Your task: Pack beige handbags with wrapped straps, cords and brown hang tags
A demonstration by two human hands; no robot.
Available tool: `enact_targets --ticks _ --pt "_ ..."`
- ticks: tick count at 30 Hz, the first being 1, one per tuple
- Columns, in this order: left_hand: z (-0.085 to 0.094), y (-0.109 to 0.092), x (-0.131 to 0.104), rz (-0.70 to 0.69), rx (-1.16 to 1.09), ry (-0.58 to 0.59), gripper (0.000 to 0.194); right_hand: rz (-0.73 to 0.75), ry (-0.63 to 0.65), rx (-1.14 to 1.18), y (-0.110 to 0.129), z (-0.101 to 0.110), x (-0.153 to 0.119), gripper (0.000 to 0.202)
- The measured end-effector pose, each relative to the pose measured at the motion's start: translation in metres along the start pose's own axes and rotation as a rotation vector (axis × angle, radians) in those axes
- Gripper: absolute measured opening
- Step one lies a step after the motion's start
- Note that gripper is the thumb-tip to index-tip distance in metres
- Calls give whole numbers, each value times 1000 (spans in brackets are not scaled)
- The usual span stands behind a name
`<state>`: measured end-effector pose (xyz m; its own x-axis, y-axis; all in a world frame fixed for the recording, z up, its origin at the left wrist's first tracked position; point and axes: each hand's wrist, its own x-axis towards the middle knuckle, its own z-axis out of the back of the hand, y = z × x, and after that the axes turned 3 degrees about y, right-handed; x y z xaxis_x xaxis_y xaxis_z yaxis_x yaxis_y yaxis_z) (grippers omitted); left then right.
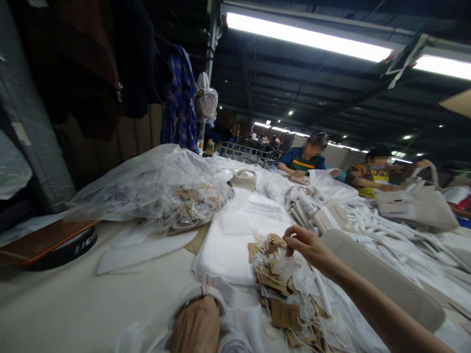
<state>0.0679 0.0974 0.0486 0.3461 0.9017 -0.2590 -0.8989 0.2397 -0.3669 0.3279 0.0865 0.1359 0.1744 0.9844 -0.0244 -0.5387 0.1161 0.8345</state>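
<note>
Brown tags (286,315): you seem to be picking through them; the next move likely calls for teasing one loose
Right grip (306,246): your fingertips close together, whether pinching anything cannot be told; tags heaped just below
Left grip (198,318): left of the tags, closure unclear

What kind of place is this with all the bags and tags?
Probably a handbag workshop or factory: there's a pale handbag, a pile of brown tags, and other people handling things nearby.
</note>
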Motion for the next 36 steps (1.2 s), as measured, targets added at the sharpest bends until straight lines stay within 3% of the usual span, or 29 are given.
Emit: enact_targets --ticks 5,10,20,24,28,32,36 --pt "1 -2 -1 11 21 43 48 71 -39 -227 -5 -7 4 26" --pt "0 -3 0 9 7 37 50 122 -44 -437 9 -7 3 22" --pt "1 -3 -1 8 -13 13 51 62 43 -344 31 11 9 30" --pt "-3 -1 0 -10 -14 -2 51 66 10 -129 53 17 8 35" --pt "-3 -1 -3 6 -28 -22 46 -41 114 125 61 8 6 35" --pt "-3 -2 -4 6 -62 -58 46 -143 221 562 53 -16 3 34" --pt "-3 -4 -4 15 -85 -60 48 -234 285 740 35 -52 1 35"
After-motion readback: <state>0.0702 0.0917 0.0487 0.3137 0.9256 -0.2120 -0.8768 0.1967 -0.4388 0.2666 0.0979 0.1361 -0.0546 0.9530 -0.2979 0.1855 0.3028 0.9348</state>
